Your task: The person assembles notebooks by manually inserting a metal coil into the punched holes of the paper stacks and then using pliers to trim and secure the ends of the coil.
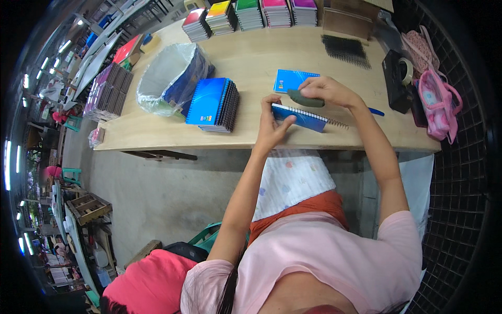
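Observation:
My left hand (273,125) grips the left end of a blue spiral notebook (306,118) held edge-up just above the wooden table (251,57). A black wire coil sticks out of the notebook's right end (337,124). My right hand (327,91) is closed on a dark green tool (305,99) resting along the notebook's top edge. Behind the hands, a blue notebook cover (290,79) lies flat on the table.
A stack of blue spiral notebooks (213,104) sits left of my hands, beside a plastic-lined bin (170,78). Coloured notebook stacks (246,14) line the far edge. Black wire coils (345,49), a tape dispenser (397,78) and a pink bag (439,102) are to the right.

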Demonstrator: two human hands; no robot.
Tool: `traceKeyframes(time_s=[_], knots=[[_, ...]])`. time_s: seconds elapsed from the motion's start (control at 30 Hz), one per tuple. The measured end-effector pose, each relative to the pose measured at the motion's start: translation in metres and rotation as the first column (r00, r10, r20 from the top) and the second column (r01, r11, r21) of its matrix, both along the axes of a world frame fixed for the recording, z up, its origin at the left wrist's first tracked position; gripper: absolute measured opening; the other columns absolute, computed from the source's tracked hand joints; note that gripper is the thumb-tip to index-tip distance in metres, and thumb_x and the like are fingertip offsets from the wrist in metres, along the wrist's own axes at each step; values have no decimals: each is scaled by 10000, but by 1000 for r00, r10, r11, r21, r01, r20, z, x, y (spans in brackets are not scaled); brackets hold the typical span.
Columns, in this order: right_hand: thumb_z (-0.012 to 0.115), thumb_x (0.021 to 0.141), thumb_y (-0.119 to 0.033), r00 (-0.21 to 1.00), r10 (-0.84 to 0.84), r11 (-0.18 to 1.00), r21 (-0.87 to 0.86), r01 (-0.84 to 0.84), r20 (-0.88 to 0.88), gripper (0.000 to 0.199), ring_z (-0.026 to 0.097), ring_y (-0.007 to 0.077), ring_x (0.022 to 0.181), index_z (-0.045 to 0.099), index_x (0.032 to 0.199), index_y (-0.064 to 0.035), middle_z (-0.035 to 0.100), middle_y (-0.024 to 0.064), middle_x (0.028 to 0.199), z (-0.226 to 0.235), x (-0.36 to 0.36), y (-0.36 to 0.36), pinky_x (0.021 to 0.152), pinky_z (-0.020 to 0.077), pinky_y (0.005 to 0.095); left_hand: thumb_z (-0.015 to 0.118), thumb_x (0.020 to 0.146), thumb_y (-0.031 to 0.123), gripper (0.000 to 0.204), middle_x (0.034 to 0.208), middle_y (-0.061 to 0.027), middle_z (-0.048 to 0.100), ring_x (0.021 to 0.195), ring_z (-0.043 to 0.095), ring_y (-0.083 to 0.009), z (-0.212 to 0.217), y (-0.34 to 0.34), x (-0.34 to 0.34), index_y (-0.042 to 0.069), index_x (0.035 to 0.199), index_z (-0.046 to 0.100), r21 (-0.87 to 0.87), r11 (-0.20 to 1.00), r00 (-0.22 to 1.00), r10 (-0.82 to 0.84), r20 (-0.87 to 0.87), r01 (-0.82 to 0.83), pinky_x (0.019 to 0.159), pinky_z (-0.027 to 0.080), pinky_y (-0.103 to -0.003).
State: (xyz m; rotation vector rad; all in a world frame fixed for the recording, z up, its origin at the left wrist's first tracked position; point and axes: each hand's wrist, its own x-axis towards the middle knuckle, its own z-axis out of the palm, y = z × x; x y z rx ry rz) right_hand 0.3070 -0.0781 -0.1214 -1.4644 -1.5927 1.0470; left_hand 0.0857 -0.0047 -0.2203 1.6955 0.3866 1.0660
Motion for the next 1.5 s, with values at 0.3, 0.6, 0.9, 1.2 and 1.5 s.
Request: traceKeyframes(time_s=[0.3, 0.6, 0.9, 1.2, 1.5], knots=[[666, 928, -381, 988, -43, 999, -1, 44, -147, 378, 597, 111, 823, 737, 1005, -17, 687, 35, 909, -11, 0, 4, 728, 483, 286, 695, 808, -114, 544, 982, -46, 595, 913, 597, -111, -2, 17, -16, 61, 1262, 452, -435, 833, 931, -241, 275, 344, 816, 518, -264], [669, 913, -446, 992, 0, 997, -77, -10, -129, 456, 612, 142, 838, 741, 973, 1, 691, 59, 900, -17, -19, 14, 729, 487, 297, 729, 793, -97, 582, 975, -70, 638, 881, 637, -128, -5, 18, -18, 67, 1267, 436, -480, 809, 932, -225, 284, 341, 772, 539, -261], [729, 832, -447, 583, -585, 809, 366, 459, 564, 477, 625, 328, 1086, 742, 1066, -32, 647, 154, 1198, -14, 55, -23, 938, 484, 396, 741, 813, -53, 694, 1098, -124, 666, 950, 665, -167, 3, 10, -23, 68, 1393, 379, -516, 790, 930, -179, 322, 331, 803, 550, -272], [696, 875, -383, 361, -714, 668, 428, 609, 600, 518, 538, 376, 1167, 596, 1262, -54, 569, 155, 1276, -60, 37, -136, 960, 452, 462, 733, 825, -30, 697, 1025, -196, 725, 986, 691, -213, 52, -22, -44, 14, 1423, 376, -534, 841, 990, -8, 142, 83, 878, 534, -336], [692, 883, -320, 568, -674, 739, 443, 508, 473, 420, 577, 360, 1033, 611, 1223, -86, 569, 129, 1046, -46, -4, -147, 946, 397, 529, 713, 825, -56, 654, 994, -184, 725, 896, 689, -170, 59, -40, -51, 18, 1398, 408, -500, 866, 1000, 3, -17, -11, 791, 545, -276]])
